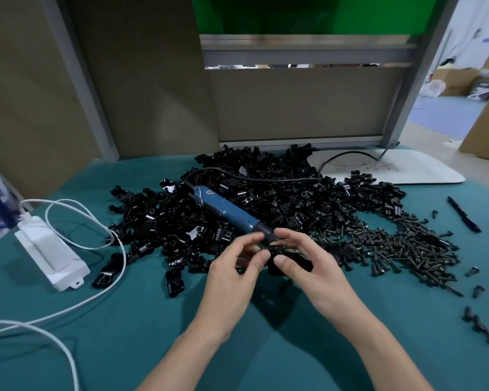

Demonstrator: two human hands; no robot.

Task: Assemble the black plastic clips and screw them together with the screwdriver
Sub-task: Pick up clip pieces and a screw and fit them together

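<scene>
Left hand [235, 266] and right hand [308, 268] pinched one small black plastic clip [275, 250]. The blue electric screwdriver [229, 213] lay idle at eleven o'clock atop the heap of loose black clips [294, 193]; screwing seemingly not yet done.

Even overhead light — soft shadows, wide-angle bowing, blurred edges.

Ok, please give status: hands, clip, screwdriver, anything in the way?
Left hand and right hand both pinch one black clip. Screwdriver lies on clip pile, not held. Nothing in the way.
</scene>
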